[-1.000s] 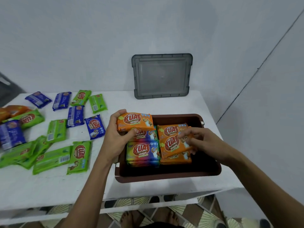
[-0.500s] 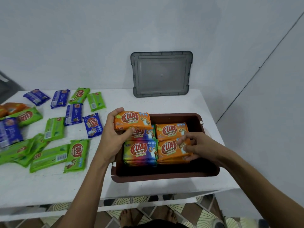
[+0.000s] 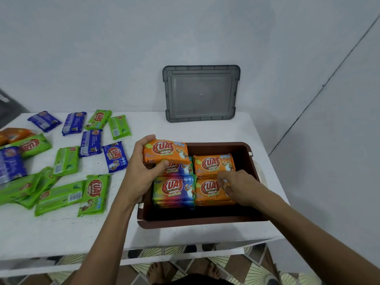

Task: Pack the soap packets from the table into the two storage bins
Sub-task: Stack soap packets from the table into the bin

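Note:
A brown storage bin (image 3: 203,220) stands at the table's front right and holds stacked soap packets. My left hand (image 3: 139,171) grips an orange soap packet (image 3: 166,151) over the bin's far left corner. Below it lie rainbow packets (image 3: 174,190). My right hand (image 3: 236,186) rests inside the bin with its fingers on the near orange packet (image 3: 207,190). Another orange packet (image 3: 213,164) lies behind that one. Green packets (image 3: 93,194) and blue packets (image 3: 115,156) are scattered over the table's left half.
A grey bin lid (image 3: 201,93) leans against the wall behind the bin. The white table (image 3: 164,128) ends just right of the bin, close to the wall. More orange packets (image 3: 15,134) lie at the far left edge. Bare feet show on the patterned floor below.
My right hand has pressed the tilted orange packet down flat onto the near right stack. My left hand still holds its orange packet at the same corner.

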Demonstrator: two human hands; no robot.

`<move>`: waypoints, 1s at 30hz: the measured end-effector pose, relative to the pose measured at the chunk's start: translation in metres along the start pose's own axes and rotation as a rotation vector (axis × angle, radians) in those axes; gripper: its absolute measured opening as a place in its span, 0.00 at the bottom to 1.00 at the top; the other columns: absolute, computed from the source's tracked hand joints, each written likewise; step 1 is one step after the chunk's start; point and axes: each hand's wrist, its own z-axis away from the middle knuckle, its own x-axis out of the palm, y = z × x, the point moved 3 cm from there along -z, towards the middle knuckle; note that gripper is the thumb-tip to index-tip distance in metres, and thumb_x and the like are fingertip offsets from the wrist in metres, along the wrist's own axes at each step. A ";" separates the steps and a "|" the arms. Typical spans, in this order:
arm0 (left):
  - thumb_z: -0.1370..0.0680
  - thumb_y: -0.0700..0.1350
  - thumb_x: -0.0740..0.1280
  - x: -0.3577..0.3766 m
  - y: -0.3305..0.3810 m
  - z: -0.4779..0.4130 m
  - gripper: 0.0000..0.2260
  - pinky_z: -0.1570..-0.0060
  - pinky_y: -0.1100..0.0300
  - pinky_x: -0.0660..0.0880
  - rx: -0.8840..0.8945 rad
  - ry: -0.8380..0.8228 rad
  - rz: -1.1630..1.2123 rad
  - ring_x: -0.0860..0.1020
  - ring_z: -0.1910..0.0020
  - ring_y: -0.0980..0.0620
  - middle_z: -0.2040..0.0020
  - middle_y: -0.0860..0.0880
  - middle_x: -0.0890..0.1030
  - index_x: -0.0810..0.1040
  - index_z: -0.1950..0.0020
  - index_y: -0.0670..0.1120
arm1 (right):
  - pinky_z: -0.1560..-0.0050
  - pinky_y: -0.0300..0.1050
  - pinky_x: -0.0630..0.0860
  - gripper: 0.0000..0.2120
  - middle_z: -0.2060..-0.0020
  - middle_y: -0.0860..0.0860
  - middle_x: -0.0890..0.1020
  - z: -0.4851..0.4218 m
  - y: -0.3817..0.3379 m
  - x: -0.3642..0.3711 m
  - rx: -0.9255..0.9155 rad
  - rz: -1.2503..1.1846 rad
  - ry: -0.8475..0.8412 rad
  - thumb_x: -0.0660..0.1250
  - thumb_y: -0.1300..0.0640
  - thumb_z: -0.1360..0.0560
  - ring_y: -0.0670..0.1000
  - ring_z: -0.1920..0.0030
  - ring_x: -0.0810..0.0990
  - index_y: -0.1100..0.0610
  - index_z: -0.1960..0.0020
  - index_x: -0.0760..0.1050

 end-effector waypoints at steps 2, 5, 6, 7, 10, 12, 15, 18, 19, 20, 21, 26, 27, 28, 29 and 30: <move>0.27 0.38 0.72 0.001 0.002 0.001 0.29 0.48 0.50 0.80 -0.001 -0.010 0.002 0.76 0.42 0.53 0.42 0.58 0.73 0.66 0.31 0.55 | 0.36 0.50 0.75 0.03 0.30 0.53 0.69 0.000 -0.001 -0.002 -0.004 0.031 -0.017 0.61 0.54 0.19 0.57 0.34 0.73 0.47 0.46 0.68; 0.27 0.38 0.72 0.002 0.005 0.001 0.29 0.47 0.48 0.80 0.004 -0.027 -0.006 0.76 0.42 0.52 0.42 0.56 0.73 0.66 0.31 0.55 | 0.37 0.49 0.76 0.09 0.31 0.53 0.71 -0.001 0.001 -0.014 0.034 0.027 -0.018 0.61 0.55 0.18 0.56 0.36 0.75 0.50 0.40 0.74; 0.28 0.38 0.72 0.002 0.006 0.002 0.29 0.47 0.48 0.79 0.007 -0.035 -0.008 0.76 0.42 0.52 0.42 0.56 0.74 0.66 0.31 0.55 | 0.40 0.46 0.78 0.10 0.33 0.53 0.73 -0.001 0.001 -0.022 0.045 -0.003 0.020 0.61 0.55 0.18 0.54 0.39 0.77 0.50 0.39 0.76; 0.28 0.39 0.73 0.003 0.007 0.003 0.29 0.47 0.48 0.80 0.012 -0.043 -0.006 0.77 0.42 0.51 0.42 0.56 0.74 0.67 0.31 0.56 | 0.46 0.42 0.79 0.10 0.36 0.52 0.77 0.000 -0.001 -0.030 0.035 -0.037 0.092 0.61 0.55 0.18 0.52 0.44 0.80 0.51 0.40 0.77; 0.28 0.40 0.73 0.007 0.012 0.006 0.29 0.49 0.52 0.80 0.028 -0.061 0.007 0.77 0.42 0.51 0.41 0.55 0.74 0.67 0.31 0.56 | 0.61 0.35 0.75 0.08 0.48 0.49 0.82 0.002 -0.009 -0.047 -0.061 -0.256 0.309 0.62 0.54 0.19 0.46 0.58 0.81 0.51 0.42 0.76; 0.29 0.41 0.73 0.013 0.016 0.008 0.29 0.51 0.56 0.81 0.042 -0.070 0.018 0.78 0.43 0.53 0.41 0.55 0.75 0.67 0.31 0.55 | 0.54 0.42 0.81 0.09 0.49 0.49 0.83 0.003 -0.016 -0.047 -0.141 -0.586 0.304 0.63 0.53 0.20 0.48 0.54 0.84 0.49 0.40 0.73; 0.30 0.42 0.74 0.023 0.020 0.011 0.29 0.52 0.60 0.80 0.062 -0.108 0.038 0.78 0.43 0.54 0.39 0.53 0.75 0.68 0.32 0.56 | 0.47 0.52 0.82 0.14 0.45 0.53 0.81 0.004 -0.030 -0.043 -0.226 -1.091 0.169 0.65 0.55 0.20 0.52 0.49 0.85 0.52 0.36 0.72; 0.29 0.40 0.74 0.029 0.019 0.014 0.28 0.52 0.60 0.80 0.067 -0.127 0.047 0.77 0.41 0.52 0.37 0.50 0.73 0.68 0.33 0.57 | 0.46 0.55 0.81 0.14 0.44 0.57 0.81 0.005 -0.036 -0.041 -0.246 -1.343 0.149 0.66 0.61 0.22 0.55 0.45 0.84 0.56 0.37 0.75; 0.29 0.41 0.74 0.029 0.019 0.014 0.28 0.52 0.59 0.80 0.065 -0.131 0.045 0.77 0.41 0.52 0.37 0.50 0.73 0.69 0.33 0.57 | 0.46 0.54 0.81 0.13 0.44 0.58 0.82 0.005 -0.036 -0.040 -0.246 -1.399 0.153 0.67 0.62 0.23 0.56 0.45 0.83 0.57 0.38 0.76; 0.30 0.43 0.74 0.029 0.020 0.015 0.28 0.53 0.59 0.80 0.059 -0.144 0.039 0.78 0.41 0.52 0.37 0.50 0.74 0.69 0.33 0.57 | 0.46 0.53 0.81 0.14 0.44 0.59 0.82 0.005 -0.034 -0.039 -0.246 -1.445 0.150 0.67 0.63 0.23 0.56 0.45 0.83 0.58 0.38 0.76; 0.31 0.45 0.74 0.028 0.020 0.014 0.28 0.53 0.59 0.80 0.051 -0.166 0.028 0.78 0.42 0.53 0.38 0.51 0.74 0.69 0.34 0.58 | 0.46 0.52 0.82 0.14 0.44 0.59 0.82 0.006 -0.032 -0.039 -0.251 -1.477 0.140 0.67 0.64 0.24 0.56 0.44 0.83 0.58 0.39 0.76; 0.32 0.52 0.77 0.020 0.016 0.009 0.29 0.48 0.56 0.80 0.061 -0.297 -0.135 0.77 0.40 0.53 0.38 0.54 0.76 0.70 0.35 0.61 | 0.49 0.55 0.82 0.14 0.46 0.57 0.83 0.016 -0.016 -0.043 -0.247 -1.347 0.168 0.69 0.63 0.25 0.58 0.47 0.84 0.57 0.39 0.77; 0.31 0.53 0.77 0.018 0.015 0.009 0.28 0.47 0.57 0.79 0.073 -0.296 -0.185 0.76 0.39 0.54 0.38 0.55 0.76 0.70 0.35 0.62 | 0.48 0.57 0.82 0.14 0.46 0.57 0.83 0.018 -0.010 -0.043 -0.232 -1.314 0.183 0.70 0.62 0.25 0.57 0.47 0.84 0.56 0.39 0.77; 0.31 0.53 0.76 0.016 0.013 0.008 0.27 0.46 0.59 0.78 0.087 -0.287 -0.230 0.76 0.38 0.55 0.38 0.55 0.76 0.70 0.35 0.62 | 0.48 0.59 0.81 0.14 0.46 0.56 0.83 0.021 -0.005 -0.043 -0.214 -1.290 0.200 0.70 0.62 0.25 0.57 0.47 0.84 0.56 0.40 0.77; 0.30 0.52 0.75 0.013 0.011 0.007 0.25 0.46 0.62 0.77 0.110 -0.271 -0.273 0.75 0.38 0.57 0.38 0.55 0.76 0.71 0.35 0.61 | 0.47 0.60 0.81 0.14 0.46 0.56 0.83 0.023 0.001 -0.042 -0.195 -1.271 0.218 0.70 0.61 0.25 0.57 0.47 0.84 0.55 0.40 0.78; 0.28 0.51 0.74 0.011 0.010 0.007 0.23 0.46 0.66 0.76 0.140 -0.249 -0.315 0.75 0.38 0.59 0.38 0.56 0.76 0.72 0.35 0.60 | 0.47 0.61 0.81 0.14 0.46 0.56 0.83 0.026 0.006 -0.042 -0.180 -1.254 0.234 0.70 0.61 0.25 0.57 0.47 0.84 0.55 0.40 0.78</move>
